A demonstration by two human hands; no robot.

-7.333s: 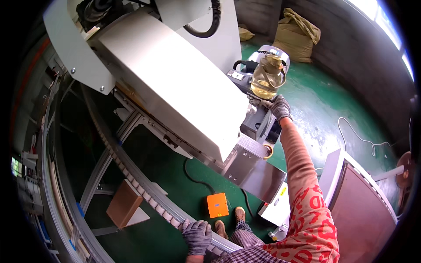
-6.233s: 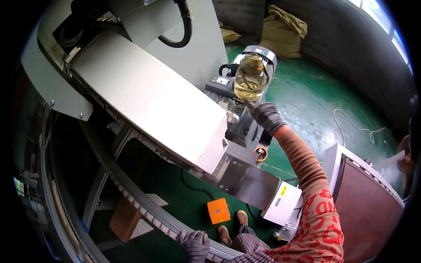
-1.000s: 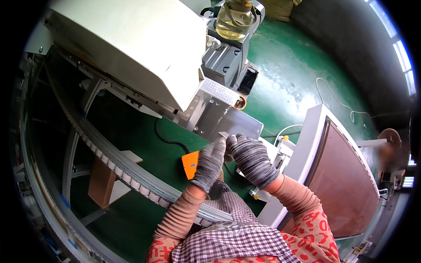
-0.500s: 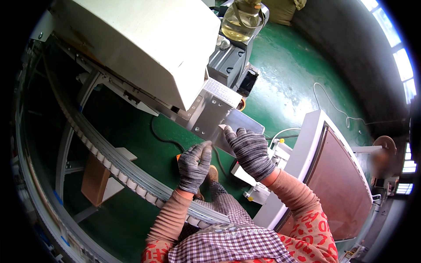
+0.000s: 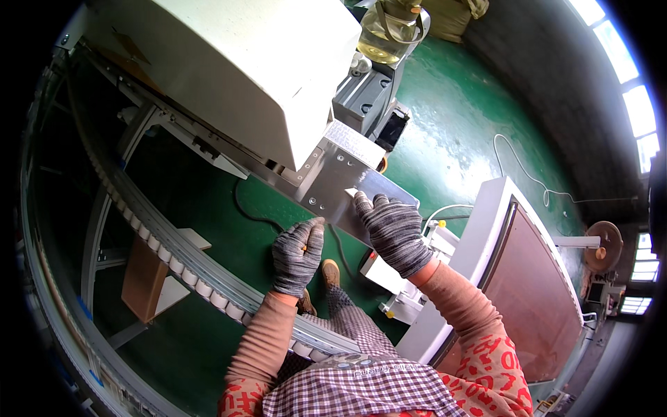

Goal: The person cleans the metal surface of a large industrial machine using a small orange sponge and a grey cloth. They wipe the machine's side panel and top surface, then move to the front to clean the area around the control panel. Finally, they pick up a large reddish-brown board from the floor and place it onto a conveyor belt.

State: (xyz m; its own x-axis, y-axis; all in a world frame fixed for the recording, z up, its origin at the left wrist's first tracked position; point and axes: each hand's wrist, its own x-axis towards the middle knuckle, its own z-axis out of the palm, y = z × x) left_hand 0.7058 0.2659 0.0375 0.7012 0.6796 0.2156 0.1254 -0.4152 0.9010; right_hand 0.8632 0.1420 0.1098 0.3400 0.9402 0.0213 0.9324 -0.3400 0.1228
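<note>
A flat, brushed grey metal plate (image 5: 333,184) with small screw heads juts from under a large cream-white machine housing (image 5: 229,69), above the floor and in front of the person. The right hand (image 5: 392,233), in a grey speckled knit glove, lies on the plate's lower edge with its fingers spread flat; the grip is apart, clamped on nothing. The left hand (image 5: 297,254), gloved alike, sits just below the plate's near corner, fingers loosely curled; whether it touches the metal I cannot tell.

A white rectangular label (image 5: 354,139) lies on the plate's upper end. Behind it stands a grey motor block (image 5: 368,97), topped by a clear jar of yellowish liquid (image 5: 385,35). A curved conveyor track of small white rollers (image 5: 180,264) sweeps past on the left, over a brown cardboard box (image 5: 142,278). To the right stands a white cabinet with a brown panel (image 5: 542,292). The floor (image 5: 458,132) is glossy green, with a thin white cord (image 5: 528,177) trailing across it.
</note>
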